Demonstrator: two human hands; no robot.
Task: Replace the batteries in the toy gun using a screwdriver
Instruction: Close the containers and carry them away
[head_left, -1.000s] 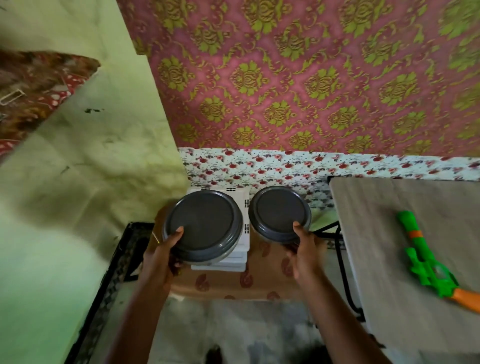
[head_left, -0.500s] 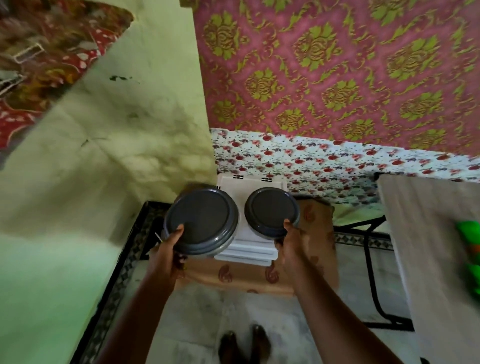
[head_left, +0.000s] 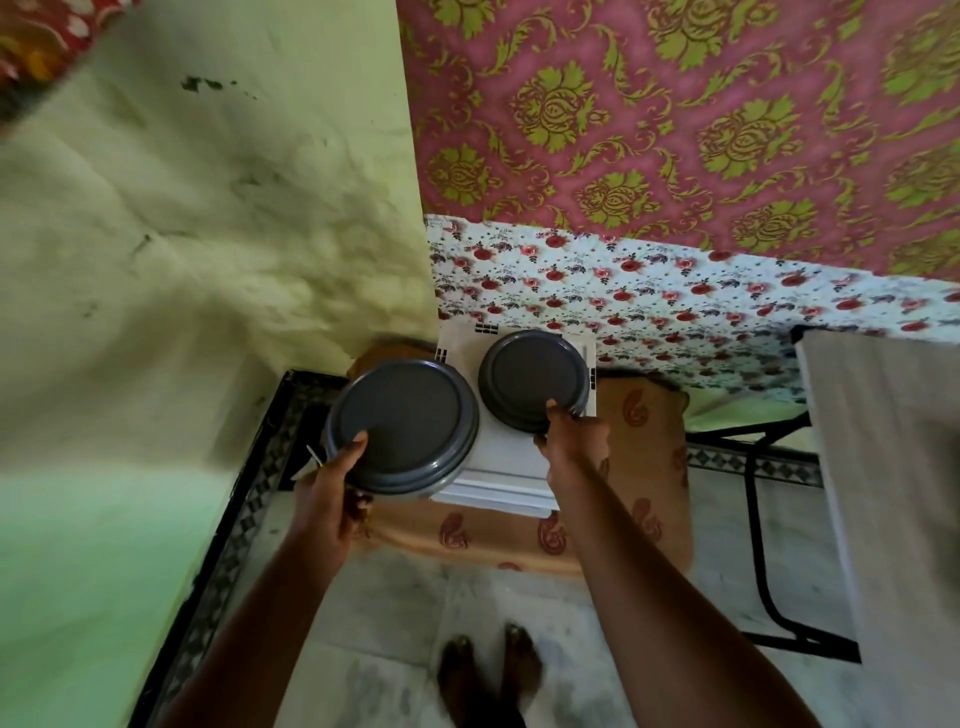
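Two round containers with flat, dark grey plastic lids are in the person's grasp. Both lids are on, so the contents cannot be seen. The left hand (head_left: 332, 493) grips the large grey container (head_left: 402, 426), thumb laid on the lid and fingers curled beneath its body. It overhangs the near left corner of a stack of white boxes (head_left: 509, 467). The right hand (head_left: 571, 441) holds the small grey container (head_left: 535, 382) at its near rim, thumb on top and fingers curled under. It sits over the stack, and whether it rests there cannot be told.

The boxes are flat, square and smooth-sided, and they lie on a tan paisley cloth (head_left: 639, 457). To the right is a table (head_left: 893, 467) with a pale wood-grain top and a black tubular frame. The floor (head_left: 389, 597) is veined marble. The toy gun does not show in this view.
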